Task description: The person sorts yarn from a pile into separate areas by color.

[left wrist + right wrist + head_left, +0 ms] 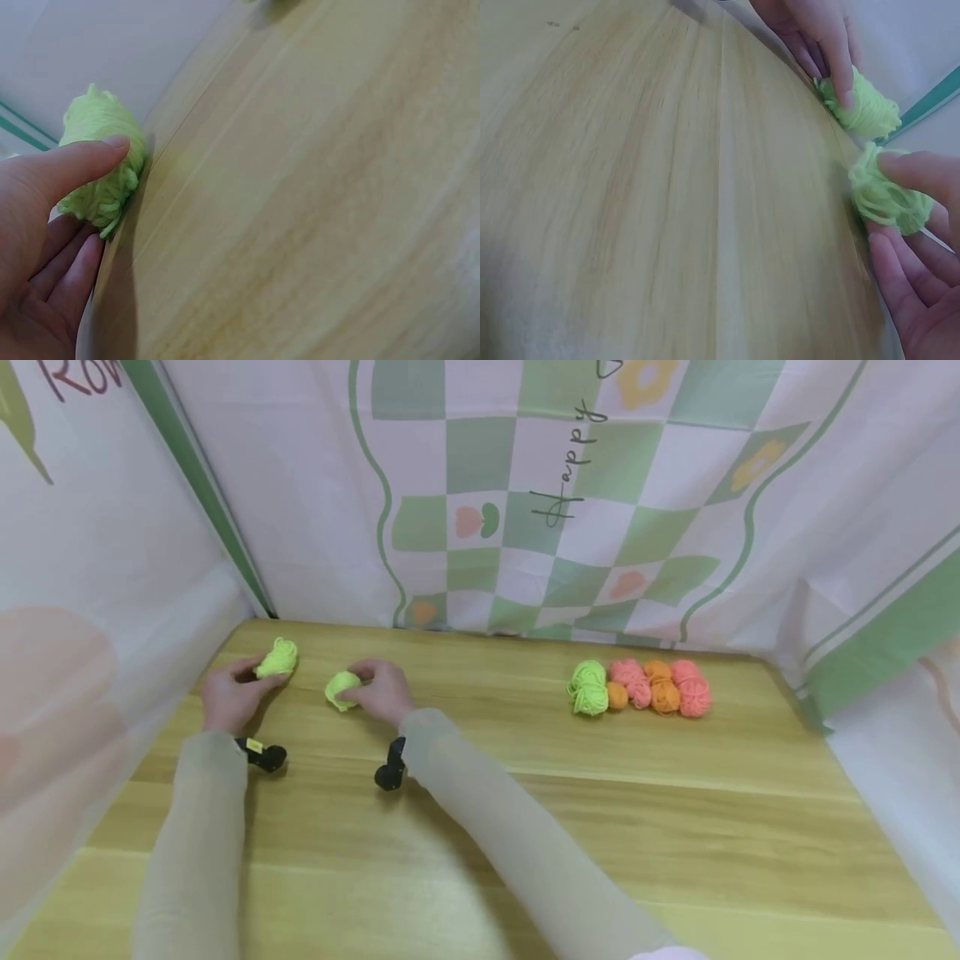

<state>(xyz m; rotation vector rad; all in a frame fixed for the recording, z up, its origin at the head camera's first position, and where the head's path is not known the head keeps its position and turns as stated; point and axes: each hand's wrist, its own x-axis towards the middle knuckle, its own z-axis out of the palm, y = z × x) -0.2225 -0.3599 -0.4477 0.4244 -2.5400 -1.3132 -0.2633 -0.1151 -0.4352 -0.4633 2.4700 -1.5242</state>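
While the left hand (228,697) pinches a lime skein (279,656) and the right hand (385,693) a looser bundle (341,690), what dimly seems a stray strand (937,240) could snag, unravelling the latter.

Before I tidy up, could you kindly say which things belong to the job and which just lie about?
In the job:
yarn bundle in left fingers
yarn bundle in right fingers

Seemingly lying about:
green bundle
small orange ball
left pink bundle
orange bundle
right pink bundle
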